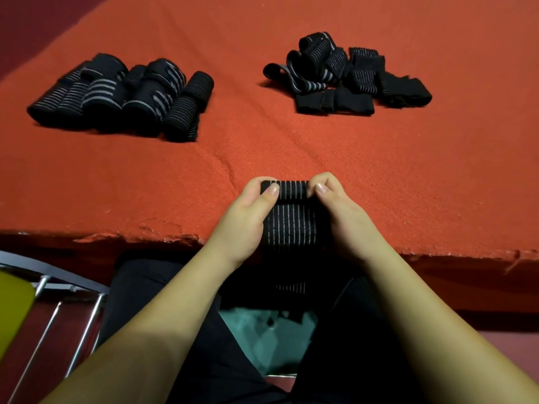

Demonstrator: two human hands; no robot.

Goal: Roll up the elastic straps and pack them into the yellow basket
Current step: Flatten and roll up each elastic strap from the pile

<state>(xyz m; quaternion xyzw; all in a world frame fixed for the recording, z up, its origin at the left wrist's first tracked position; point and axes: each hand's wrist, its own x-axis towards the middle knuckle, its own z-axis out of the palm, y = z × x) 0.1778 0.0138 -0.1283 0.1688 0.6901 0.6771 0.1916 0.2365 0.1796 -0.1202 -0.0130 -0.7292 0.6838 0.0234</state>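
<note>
Both hands hold one elastic strap (293, 223) at the near edge of the table. On the left hand (248, 211) the thumb lies on top of the rolled part and the fingers are curled behind it; the right hand (341, 211) pinches the other end of the roll in the same way. That rolled part lies across between the two thumbs, and the unrolled part runs flat toward the person, goes over the table edge and hangs down between the knees.

A red cloth (291, 147) covers the whole table and it is frayed along the near edge. On it, far left, lies a group of rolled straps (122, 97), black with grey stripes, touching each other. Far right lies a loose pile of unrolled straps (347, 74), some folded, some looped, well apart from the rolled group.

Below the table, on the left, stands a metal chair frame (73, 290). At the left border a yellow thing (13, 310) shows only partly; I cannot tell if it is the basket.
</note>
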